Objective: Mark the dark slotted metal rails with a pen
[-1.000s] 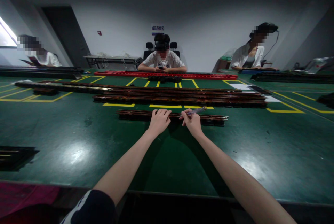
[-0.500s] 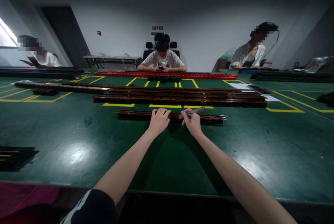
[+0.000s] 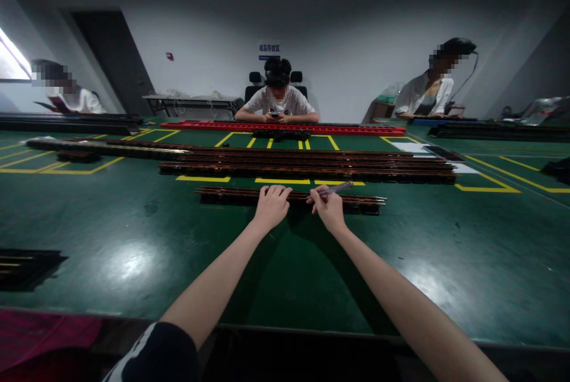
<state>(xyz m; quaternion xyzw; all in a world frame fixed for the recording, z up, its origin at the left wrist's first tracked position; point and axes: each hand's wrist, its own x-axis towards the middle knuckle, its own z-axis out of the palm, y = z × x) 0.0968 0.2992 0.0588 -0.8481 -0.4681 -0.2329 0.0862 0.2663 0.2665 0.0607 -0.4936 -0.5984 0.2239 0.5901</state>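
A long dark bar (image 3: 231,193) with copper-coloured strips along it lies crosswise on the green table in front of me. My left hand (image 3: 272,207) grips it near its middle, fingers bent over its far edge; the thumb is hardly visible. In my right hand (image 3: 327,206) is a slim, see-through pen (image 3: 337,188), pinched between thumb and fingers. Its back end points up to the right, and its tip is at the bar, just right of my left hand. Whether the tip touches the bar I cannot tell.
Behind the bar lies a wide stack of similar copper-striped bars (image 3: 303,163). Farther back runs a red slotted rail (image 3: 200,125). More dark bars (image 3: 31,266) lie at the left front. A person (image 3: 278,103) sits opposite, and two others sit at the far sides.
Almost nothing differs. The bar has shifted very slightly left, while both hands keep their places and the pen stays in my right hand.
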